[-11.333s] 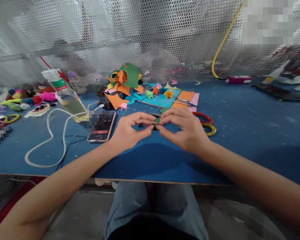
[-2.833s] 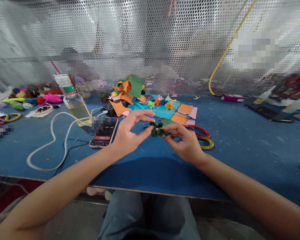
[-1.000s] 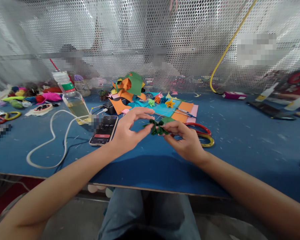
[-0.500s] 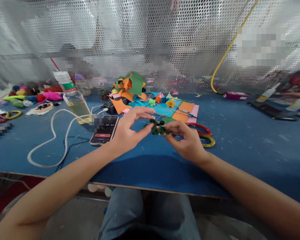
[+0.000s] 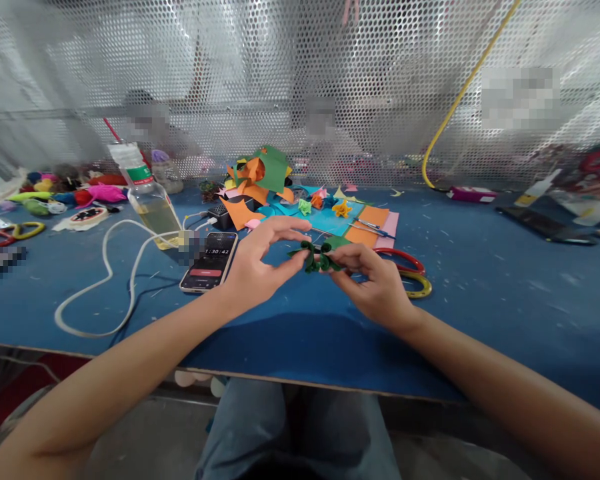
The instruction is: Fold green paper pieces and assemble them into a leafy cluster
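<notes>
A blue worktop (image 5: 505, 307) lay under everything. At its far left stood a clear bottle (image 5: 147, 199), partly filled with pale yellow liquid (image 5: 158, 220); just beyond it was a jar (image 5: 169, 179), purple at the top, its contents too blurred to make out. The right hand (image 5: 375, 283) pinched the right side of the folded green paper (image 5: 325, 263) between thumb and fingertips. The left hand (image 5: 260, 263) had its thumb against the left side and its forefinger raised apart; whether hidden fingers gripped there could not be told. The paper sat between both hands, over the middle of the worktop. It would probably handle as light, springy and dry, easily creased or crushed, so its outer edges seemed the safest hold, sparing the curls.
</notes>
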`<state>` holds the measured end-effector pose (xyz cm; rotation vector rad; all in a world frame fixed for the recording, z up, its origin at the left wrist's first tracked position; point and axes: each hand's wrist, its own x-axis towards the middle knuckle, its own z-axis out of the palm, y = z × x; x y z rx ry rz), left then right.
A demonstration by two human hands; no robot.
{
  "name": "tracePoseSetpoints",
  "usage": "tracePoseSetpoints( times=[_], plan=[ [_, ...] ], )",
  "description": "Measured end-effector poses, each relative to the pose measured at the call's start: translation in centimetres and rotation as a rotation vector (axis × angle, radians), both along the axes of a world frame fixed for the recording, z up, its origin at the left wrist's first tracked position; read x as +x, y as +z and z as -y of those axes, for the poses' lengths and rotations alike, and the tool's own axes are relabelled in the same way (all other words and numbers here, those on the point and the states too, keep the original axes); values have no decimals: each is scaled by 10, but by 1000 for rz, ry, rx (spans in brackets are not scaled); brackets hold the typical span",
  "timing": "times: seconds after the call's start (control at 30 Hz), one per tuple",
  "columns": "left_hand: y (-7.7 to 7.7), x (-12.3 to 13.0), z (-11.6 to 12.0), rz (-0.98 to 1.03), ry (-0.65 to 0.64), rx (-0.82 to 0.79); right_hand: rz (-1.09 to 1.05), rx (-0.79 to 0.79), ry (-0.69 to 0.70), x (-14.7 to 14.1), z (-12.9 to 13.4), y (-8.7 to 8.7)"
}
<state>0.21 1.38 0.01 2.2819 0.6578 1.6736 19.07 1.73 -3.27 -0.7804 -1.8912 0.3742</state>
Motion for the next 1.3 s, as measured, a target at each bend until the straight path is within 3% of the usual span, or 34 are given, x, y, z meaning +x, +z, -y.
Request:
tracePoseSetpoints(
  times=[0.93,1.3],
  plan=[
    [-7,-3,-3,-52,-14,58,15,-22,-19,0,-1,-2],
    [-5,-5,-5,-108,47,69,35,-118,21,0,-6,-4]
  ],
)
